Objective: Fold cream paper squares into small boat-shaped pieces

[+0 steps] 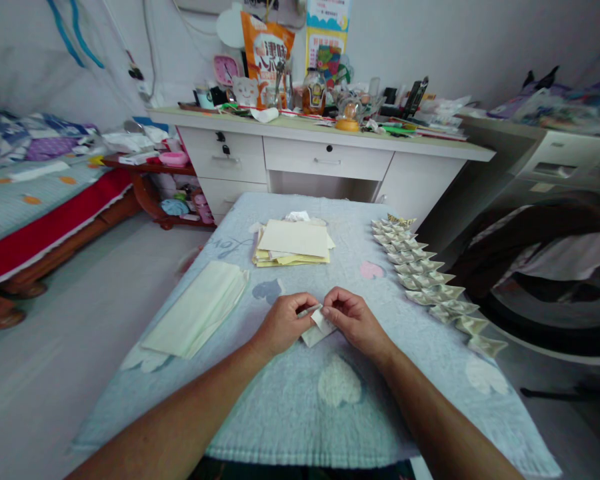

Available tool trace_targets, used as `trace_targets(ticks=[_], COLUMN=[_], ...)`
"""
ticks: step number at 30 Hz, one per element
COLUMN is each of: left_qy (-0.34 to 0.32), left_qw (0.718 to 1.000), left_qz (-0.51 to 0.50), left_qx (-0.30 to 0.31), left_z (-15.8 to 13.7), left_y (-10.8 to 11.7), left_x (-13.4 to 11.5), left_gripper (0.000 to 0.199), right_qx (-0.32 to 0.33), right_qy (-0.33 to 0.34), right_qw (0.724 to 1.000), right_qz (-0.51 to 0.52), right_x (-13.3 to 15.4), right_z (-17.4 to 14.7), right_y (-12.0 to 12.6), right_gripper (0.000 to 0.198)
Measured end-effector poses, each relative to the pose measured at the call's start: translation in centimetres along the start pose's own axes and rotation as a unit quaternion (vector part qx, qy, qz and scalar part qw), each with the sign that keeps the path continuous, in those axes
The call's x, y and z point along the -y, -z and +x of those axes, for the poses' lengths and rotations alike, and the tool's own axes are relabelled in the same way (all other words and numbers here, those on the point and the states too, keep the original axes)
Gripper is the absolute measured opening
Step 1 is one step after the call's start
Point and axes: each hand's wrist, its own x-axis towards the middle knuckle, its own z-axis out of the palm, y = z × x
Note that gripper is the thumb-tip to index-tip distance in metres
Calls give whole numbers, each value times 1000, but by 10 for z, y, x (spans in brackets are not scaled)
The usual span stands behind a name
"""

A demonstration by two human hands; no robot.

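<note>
**Folded paper [312, 338] held in both hands over a cloth-covered counter [260, 420]**

The folded paper is held near the middle of the counter, toward the near side, with a small white flap turned up between the two hands. Its left part is pinched by the left hand [286, 323], whose thumb and curled fingers are closed on it. Its upper right is gripped by the right hand [353, 321], likewise closed, with the thumb pressed close to the flap. Whether the cloth is touched by the paper cannot be told.

Beyond the hands, a stack of cream and yellow sheets [295, 238] is laid, with a crumpled white piece [297, 216] seen just behind it. To the left, a pile of pale paper [195, 310] is set at a slant. Along the right side, pointed folded pieces [425, 281] are lined up in a close, slanting row, the nearest placed close to the counter's edge.

Past the far edge, a white drawer cabinet [420, 175] is seen, its top crowded with an orange bag [266, 53], a jar [313, 93] and a pink clock [225, 69].
</note>
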Motion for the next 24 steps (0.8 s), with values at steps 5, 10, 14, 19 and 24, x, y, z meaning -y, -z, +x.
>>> trace_targets(ticks=[5, 10, 14, 19, 24], left_qy=[-10, -7, -21, -36, -9], left_qw=[1000, 999, 999, 994, 998], left_qz=[13, 32, 36, -59, -3], left_qx=[4, 15, 31, 90, 59], left_z=[0, -1, -3, -4, -2], left_y=[1, 1, 2, 2, -2], left_x=[-2, -4, -6, -8, -5], left_gripper=[11, 11, 11, 26, 29], right_qx=[21, 31, 16, -40, -48], right_qy=[-22, -35, -30, -10, -2], right_qw=[999, 997, 998, 998, 999], right_qz=[45, 63, 50, 36, 19], right_x=[0, 1, 2, 1, -3], right_z=[0, 0, 0, 1, 2], right_y=[-3, -5, -4, -1, 1], right_gripper=[29, 31, 31, 30, 28])
